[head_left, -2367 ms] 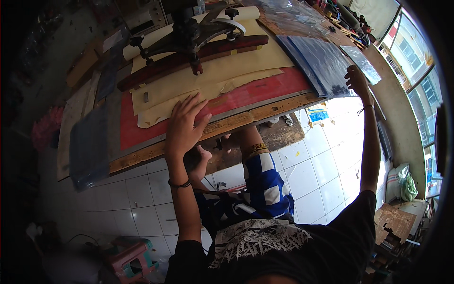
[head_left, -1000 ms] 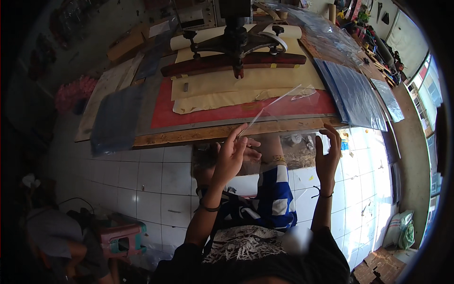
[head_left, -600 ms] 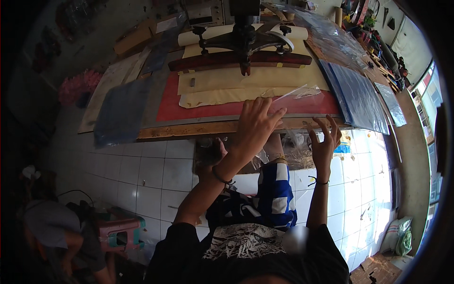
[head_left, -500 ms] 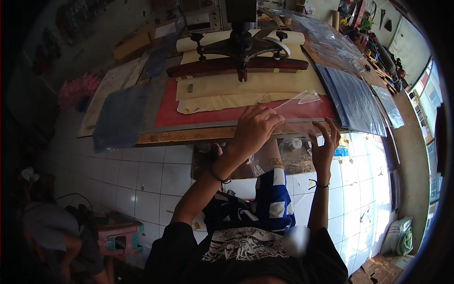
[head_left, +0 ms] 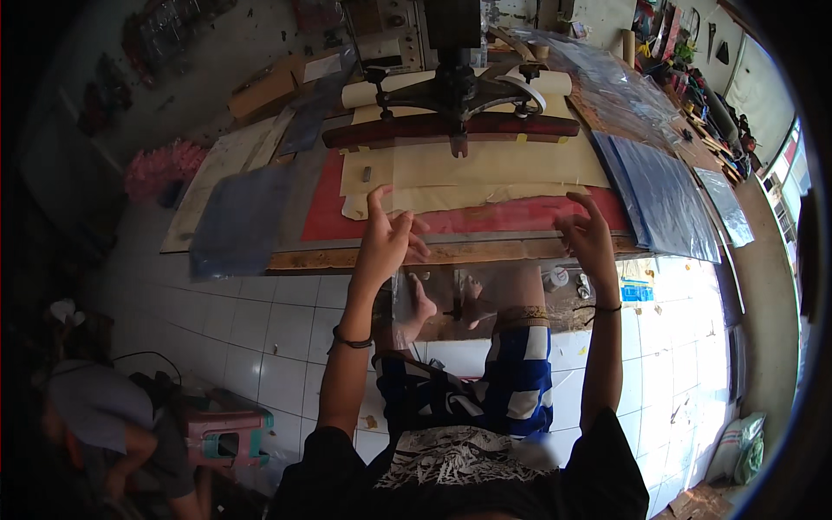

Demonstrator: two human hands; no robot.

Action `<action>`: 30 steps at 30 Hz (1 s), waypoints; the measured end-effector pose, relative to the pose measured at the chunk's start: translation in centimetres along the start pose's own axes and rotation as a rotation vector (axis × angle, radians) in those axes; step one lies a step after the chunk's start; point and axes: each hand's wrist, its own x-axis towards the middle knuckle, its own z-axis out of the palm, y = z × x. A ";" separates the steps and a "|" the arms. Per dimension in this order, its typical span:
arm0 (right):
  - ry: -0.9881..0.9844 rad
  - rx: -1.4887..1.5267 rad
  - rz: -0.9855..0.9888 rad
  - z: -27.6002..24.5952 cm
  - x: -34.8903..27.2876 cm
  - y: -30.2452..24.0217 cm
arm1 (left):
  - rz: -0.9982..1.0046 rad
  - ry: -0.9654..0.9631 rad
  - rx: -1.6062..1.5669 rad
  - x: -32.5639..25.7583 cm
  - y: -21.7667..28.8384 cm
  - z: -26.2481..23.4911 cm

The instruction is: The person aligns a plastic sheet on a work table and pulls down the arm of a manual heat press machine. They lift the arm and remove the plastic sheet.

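Note:
Between my hands I hold up a clear plastic sheet (head_left: 485, 247), so see-through that the table edge and the legs below show through it. My left hand (head_left: 387, 234) pinches its left side, with the index finger raised. At the right side, my right hand (head_left: 589, 236) is closed on the sheet with bent fingers. Behind the sheet lie tan cloth-like layers (head_left: 485, 169) over a red mat (head_left: 322, 215) on the worktable. A press head (head_left: 459, 100) with a long dark red bar (head_left: 520, 128) stands above these layers.
Bluish plastic sheets (head_left: 663, 195) are stacked at the right, and another bluish sheet (head_left: 238, 217) hangs over the left table edge. A wooden strip (head_left: 347, 258) runs along the front. At the lower left a person (head_left: 104, 407) bends beside a red and green stool (head_left: 230, 438).
My left hand has moved left, away from my right hand. The clear sheet is now spread upright between them, and the view has shifted slightly.

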 end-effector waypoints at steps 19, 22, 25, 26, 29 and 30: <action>-0.157 -0.270 0.099 1.6 4.6 -0.4 | 0.015 0.022 0.788 0.5 0.7 -5.1; -0.179 -0.238 0.159 1.8 4.6 -1.0 | 0.065 0.051 0.801 0.7 0.8 -6.1; -0.272 -0.219 0.175 0.9 4.6 -1.1 | 0.060 0.001 0.858 0.4 1.4 -6.1; -0.320 -0.211 0.163 0.7 4.5 -1.2 | 0.027 -0.014 0.824 0.0 1.6 -6.0; -0.369 -0.132 0.182 0.3 4.7 -1.9 | 0.027 -0.030 0.836 0.1 1.7 -6.2; -0.373 -0.132 0.183 0.4 4.8 -1.9 | 0.062 -0.026 0.880 0.1 1.8 -6.2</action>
